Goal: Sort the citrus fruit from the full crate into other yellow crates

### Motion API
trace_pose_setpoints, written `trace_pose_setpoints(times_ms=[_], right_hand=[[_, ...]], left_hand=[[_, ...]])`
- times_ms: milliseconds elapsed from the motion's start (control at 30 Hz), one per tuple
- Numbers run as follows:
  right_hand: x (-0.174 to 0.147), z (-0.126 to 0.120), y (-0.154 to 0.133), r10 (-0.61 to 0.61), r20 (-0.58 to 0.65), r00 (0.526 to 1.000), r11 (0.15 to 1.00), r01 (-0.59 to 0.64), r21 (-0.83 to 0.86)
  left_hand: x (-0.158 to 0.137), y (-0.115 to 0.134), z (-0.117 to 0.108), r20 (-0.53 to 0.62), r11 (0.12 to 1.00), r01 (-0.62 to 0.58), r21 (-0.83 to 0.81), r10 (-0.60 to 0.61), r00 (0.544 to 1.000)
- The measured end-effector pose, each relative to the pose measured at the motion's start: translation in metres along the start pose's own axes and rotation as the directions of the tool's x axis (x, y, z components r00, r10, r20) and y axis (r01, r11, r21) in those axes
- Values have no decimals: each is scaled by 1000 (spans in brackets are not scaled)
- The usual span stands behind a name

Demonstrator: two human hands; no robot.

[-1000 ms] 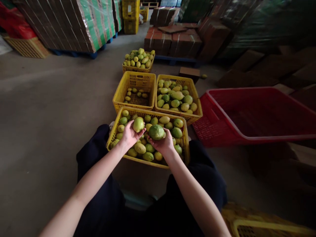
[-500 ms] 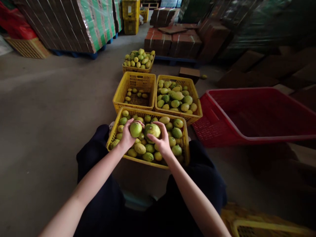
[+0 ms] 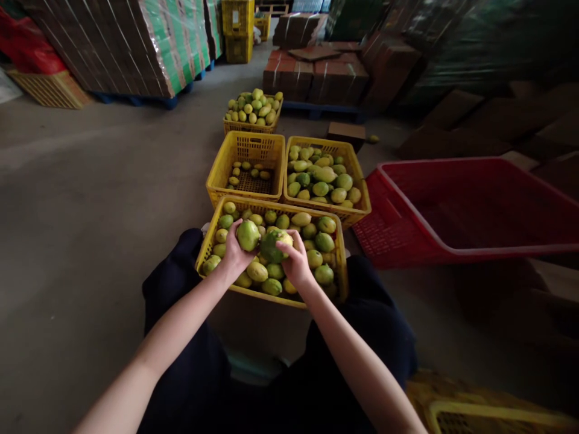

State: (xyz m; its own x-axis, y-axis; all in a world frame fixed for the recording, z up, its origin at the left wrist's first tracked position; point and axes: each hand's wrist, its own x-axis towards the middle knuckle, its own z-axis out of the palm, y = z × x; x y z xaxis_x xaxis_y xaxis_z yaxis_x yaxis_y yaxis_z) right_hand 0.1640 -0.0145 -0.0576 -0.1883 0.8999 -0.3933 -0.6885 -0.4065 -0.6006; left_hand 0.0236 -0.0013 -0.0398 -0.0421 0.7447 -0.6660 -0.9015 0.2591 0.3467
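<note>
Head view: left hand (image 3: 236,252) curled round green fruit (image 3: 248,235); right hand (image 3: 296,258) gripping larger green-yellow fruit (image 3: 272,246), thumb across it. Both fruits above near crate (image 3: 342,268), side by side (touching or nearly, can't tell), probably so both can be eyed together and any drop lands softly. Near crate between knees, likely for easy reach. Counts: two fruits held, one per hand; two yellow crates behind, left one (image 3: 217,176) with about eight small fruits, right one (image 3: 325,209) with many, overlapping; one red crate (image 3: 389,224) at right.
</note>
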Motion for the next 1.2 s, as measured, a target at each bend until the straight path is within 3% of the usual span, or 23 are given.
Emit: trace_pose_setpoints(times_ms=[67,233,400,500,733,933,1100,1200], right_hand=[[6,2,-3,-40,-48,998,999,42,22],[13,2,-16,146,-148,978,975,-116,190],[15,0,-19,165,-253,953,960,-96,261],[21,-3,-13,149,-258,955,966,-85,244],[29,-17,-2,164,-286,944,971,-103,217],[26,-16,-10,185,-238,953,966,-132,221],[25,-13,-12,281,-285,916,941,-206,268],[24,-16,-8,336,-305,891,914,-230,334]], left_hand=[[1,2,1,-38,1000,6,-10,-7,999],[0,5,2,-70,999,42,-22,-44,997],[-6,8,2,-32,1000,24,14,-24,999],[-6,8,2,-50,1000,2,19,-1,999],[-3,5,2,-49,990,143,20,-142,989],[-1,6,1,-69,993,39,114,-31,997],[3,5,-1,-77,993,108,55,-104,992],[3,5,0,-97,987,124,105,-114,989]])
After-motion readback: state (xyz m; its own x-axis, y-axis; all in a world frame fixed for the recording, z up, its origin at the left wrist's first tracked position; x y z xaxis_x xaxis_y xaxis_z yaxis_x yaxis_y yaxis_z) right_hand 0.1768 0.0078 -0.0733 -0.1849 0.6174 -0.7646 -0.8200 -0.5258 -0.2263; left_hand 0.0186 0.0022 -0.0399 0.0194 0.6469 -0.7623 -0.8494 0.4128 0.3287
